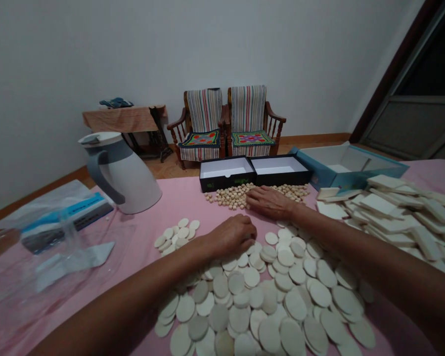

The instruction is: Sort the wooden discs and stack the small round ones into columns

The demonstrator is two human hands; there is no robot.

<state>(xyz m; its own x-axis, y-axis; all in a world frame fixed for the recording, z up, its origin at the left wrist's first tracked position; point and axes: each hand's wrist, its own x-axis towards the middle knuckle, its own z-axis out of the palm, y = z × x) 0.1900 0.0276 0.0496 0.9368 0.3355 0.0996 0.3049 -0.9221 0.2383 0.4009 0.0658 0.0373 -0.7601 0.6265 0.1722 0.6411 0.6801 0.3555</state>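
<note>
A big heap of pale wooden discs (267, 301) covers the near middle of the pink table (178, 198). My left hand (232, 236) rests at the heap's far edge, its fingers curled down onto the discs; what they hold is hidden. My right hand (269, 201) lies flat, fingers stretched out, on a spread of small wooden beads (233, 195) farther back. A smaller group of discs (176, 235) lies to the left of my left hand.
Two open black boxes (254, 170) stand behind the beads, an open blue box (341, 165) to their right. Pale wooden rectangles (396, 212) pile at the right. A white jug (120, 170) and clear plastic bags (52, 237) sit left. Two striped armchairs (226, 123) stand by the wall.
</note>
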